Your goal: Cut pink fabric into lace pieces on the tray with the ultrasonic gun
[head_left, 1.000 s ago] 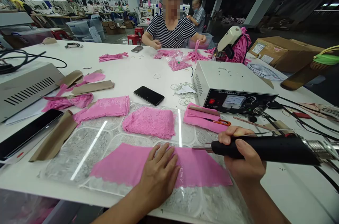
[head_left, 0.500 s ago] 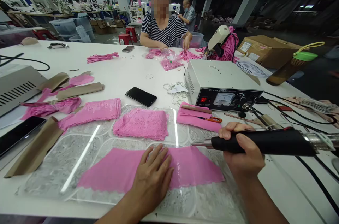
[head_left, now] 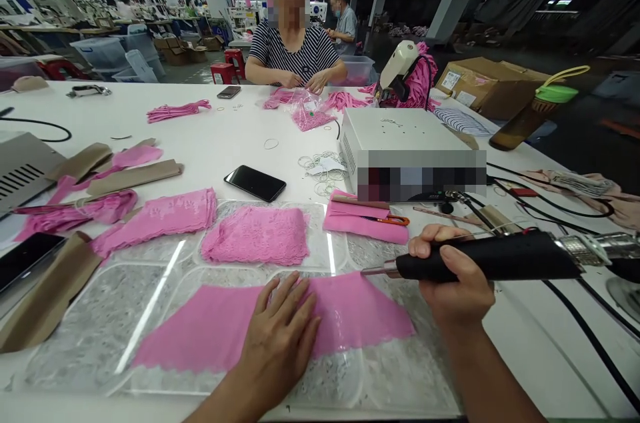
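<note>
A pink fabric piece [head_left: 345, 316] with a scalloped lower edge lies flat on a clear patterned mat [head_left: 400, 376]. My left hand [head_left: 280, 336] rests on its middle, fingers stretched out. My right hand [head_left: 455, 276] is wrapped round a black cylindrical tool [head_left: 500, 257], whose thin metal tip is at the fabric's upper right edge; whether it touches cannot be told. Behind the piece sit a folded pink lace stack [head_left: 257, 235], another pink lace stack [head_left: 170, 216] and a pink pad [head_left: 367, 226] with orange-handled tweezers on it.
A control box [head_left: 405, 133] stands behind the tool, its cables running right. Phones [head_left: 255, 183] [head_left: 30, 259] and brown strips [head_left: 55, 296] lie on the white table [head_left: 200, 143]. Across it, a person [head_left: 293, 56] handles pink pieces. A bottle [head_left: 525, 116] stands at right.
The whole view has shifted slightly, moving most things left in the picture. The person across has brought both hands closer together. My hands keep their hold and place on the fabric and tool.
</note>
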### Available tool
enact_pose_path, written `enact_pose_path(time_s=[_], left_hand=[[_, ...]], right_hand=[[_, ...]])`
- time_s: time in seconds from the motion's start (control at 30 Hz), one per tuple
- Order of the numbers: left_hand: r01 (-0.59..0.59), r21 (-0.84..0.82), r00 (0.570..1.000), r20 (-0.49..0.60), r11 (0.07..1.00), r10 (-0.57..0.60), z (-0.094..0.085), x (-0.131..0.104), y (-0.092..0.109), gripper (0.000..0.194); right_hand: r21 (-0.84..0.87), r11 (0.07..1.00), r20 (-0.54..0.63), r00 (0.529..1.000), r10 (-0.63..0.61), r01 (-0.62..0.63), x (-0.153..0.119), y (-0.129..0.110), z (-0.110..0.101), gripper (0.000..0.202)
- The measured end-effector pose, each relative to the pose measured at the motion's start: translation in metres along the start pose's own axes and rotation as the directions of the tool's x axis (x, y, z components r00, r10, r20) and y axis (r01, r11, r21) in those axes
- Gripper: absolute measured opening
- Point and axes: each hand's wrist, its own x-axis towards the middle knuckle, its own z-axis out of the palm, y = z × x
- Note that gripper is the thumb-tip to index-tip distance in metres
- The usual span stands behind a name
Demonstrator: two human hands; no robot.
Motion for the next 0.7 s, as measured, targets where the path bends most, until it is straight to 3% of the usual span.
enact_pose_path(time_s=[0.43, 0.7], left_hand=[[-0.002, -0.030, 1.000, -0.011, 1.000, 0.002, 0.002, -0.002, -0.004, 0.020], [-0.051, -0.112, 0.999, -0.015, 0.992, 0.050, -0.001, 0.001, -0.002, 0.022]], right_hand=[[0.006, 1.000, -0.004, 1.000, -0.017, 0.017, 0.004, 0.000, 0.003, 0.008], [0.007, 1.000, -0.079, 0.997, -0.021, 0.021, -0.003, -0.020, -0.017, 0.008]])
